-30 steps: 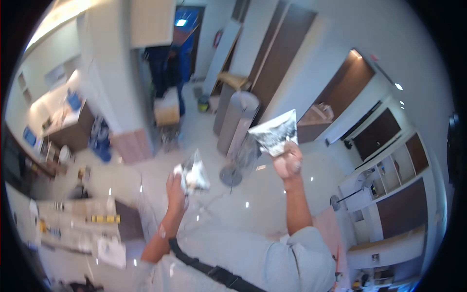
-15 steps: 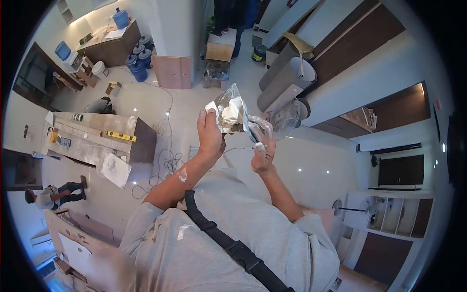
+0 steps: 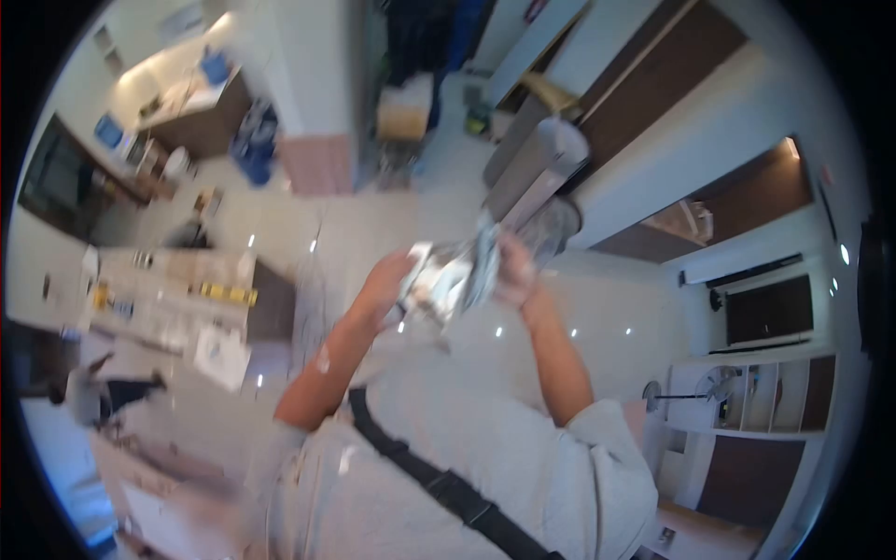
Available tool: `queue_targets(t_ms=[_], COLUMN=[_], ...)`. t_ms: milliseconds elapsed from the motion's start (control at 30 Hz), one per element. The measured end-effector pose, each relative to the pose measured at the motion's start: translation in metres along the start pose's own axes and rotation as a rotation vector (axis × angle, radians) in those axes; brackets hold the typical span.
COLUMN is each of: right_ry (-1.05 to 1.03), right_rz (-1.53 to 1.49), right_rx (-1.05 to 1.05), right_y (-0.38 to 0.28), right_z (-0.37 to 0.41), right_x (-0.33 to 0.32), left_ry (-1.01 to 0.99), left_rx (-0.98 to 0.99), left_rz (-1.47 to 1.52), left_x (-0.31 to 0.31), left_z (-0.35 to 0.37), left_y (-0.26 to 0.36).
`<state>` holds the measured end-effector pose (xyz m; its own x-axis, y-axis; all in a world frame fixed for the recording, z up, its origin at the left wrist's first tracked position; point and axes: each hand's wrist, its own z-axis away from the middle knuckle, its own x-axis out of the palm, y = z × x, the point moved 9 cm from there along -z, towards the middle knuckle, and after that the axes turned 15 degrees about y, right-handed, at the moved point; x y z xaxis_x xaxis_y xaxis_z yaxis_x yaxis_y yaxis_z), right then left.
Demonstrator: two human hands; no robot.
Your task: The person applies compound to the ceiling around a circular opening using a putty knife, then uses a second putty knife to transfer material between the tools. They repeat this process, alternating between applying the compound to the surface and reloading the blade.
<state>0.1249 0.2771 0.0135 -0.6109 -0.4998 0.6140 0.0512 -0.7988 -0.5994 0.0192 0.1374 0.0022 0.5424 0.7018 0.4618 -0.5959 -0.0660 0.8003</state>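
Observation:
Between my two hands, in front of my chest, is a shiny plastic bag (image 3: 442,280) with pale contents, smeared by motion. My left hand (image 3: 383,282) grips its left side. The fingers of my right hand (image 3: 516,271) are closed on its right edge, where the plastic looks bunched and bluish-grey. What exactly the bag contains cannot be made out.
A long workbench (image 3: 271,303) at left carries a yellow spirit level (image 3: 229,294) and a white sheet (image 3: 222,357). Grey rolls (image 3: 551,154) lean ahead at right. Another person (image 3: 117,392) stands at far left. Blue water bottles (image 3: 254,145) stand at the back.
The bag and both hands have come lower, closer to my chest. The bag has tilted and its opening no longer shows clearly. My view has shifted, and the person at left has raised an arm.

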Motion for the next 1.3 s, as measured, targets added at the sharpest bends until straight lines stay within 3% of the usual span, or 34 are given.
queue_targets(t_ms=[67,100,133,200,267,333,367,400,433,500,600,667,833,933,1167,1233,1267,1300], right_ry=[0.186,0.251,0.404,0.598,0.808,0.972,1.148,1.209,1.479,1.678,1.745,2.089,1.901,2.009,1.797,1.767,1.712,1.721], right_rz=[0.256,0.721,0.823,0.552,0.562,0.552,0.505,0.493,0.487,0.48,0.258,0.18,-0.069,-0.101,0.084,0.133,0.161,0.215], right_rx=[-0.076,-0.468,-0.389,-0.55,-1.061,-1.64,-1.908,-2.151,-2.45,-3.019,-3.583,-3.588,-3.552,-3.519,-3.437,-3.402,-3.383,-3.349], right_y=[0.009,-0.014,-0.026,-0.098,-0.178,-0.241,-0.259,-0.27,-0.273,-0.255,-0.264,-0.266,-0.307,-0.326,-0.405,-0.434,-0.445,-0.458], right_z=[-0.001,0.001,0.001,0.04,0.111,0.233,0.29,0.337,0.389,0.472,0.536,0.554,0.578,0.549,0.444,0.416,0.402,0.388], right_x=[-0.028,-0.05,-0.066,-0.077,-0.054,-0.002,0.006,0.038,0.056,0.135,0.173,0.216,0.248,0.265,0.275,0.273,0.273,0.273], left_ry=[0.046,0.089,0.089,0.113,0.117,0.172,0.199,0.192,0.185,0.17,0.166,0.185,0.202,0.243,0.346,0.416,0.487,0.528], left_rx=[-0.03,-0.05,0.011,0.013,0.007,0.01,0.021,0.019,0.021,0.029,0.045,0.038,0.092,0.101,0.125,0.16,0.123,0.099], left_rz=[0.164,0.222,0.213,0.272,0.294,0.263,0.215,0.204,0.193,0.182,0.228,0.213,0.232,0.244,0.043,0.011,-0.198,-0.153], left_x=[-0.027,-0.029,-0.036,-0.055,-0.062,-0.075,-0.084,-0.092,-0.094,-0.088,-0.082,-0.087,-0.089,-0.11,-0.137,-0.157,-0.184,-0.198], left_z=[-0.017,-0.011,-0.01,-0.019,-0.028,-0.026,-0.029,-0.04,-0.042,-0.042,-0.04,-0.043,-0.036,-0.039,0.008,0.016,0.016,0.019], left_y=[-0.005,0.012,0.027,0.032,0.03,0.024,0.017,0.014,0.011,0.013,0.015,0.012,0.024,0.019,0.026,0.022,0.013,0.005])
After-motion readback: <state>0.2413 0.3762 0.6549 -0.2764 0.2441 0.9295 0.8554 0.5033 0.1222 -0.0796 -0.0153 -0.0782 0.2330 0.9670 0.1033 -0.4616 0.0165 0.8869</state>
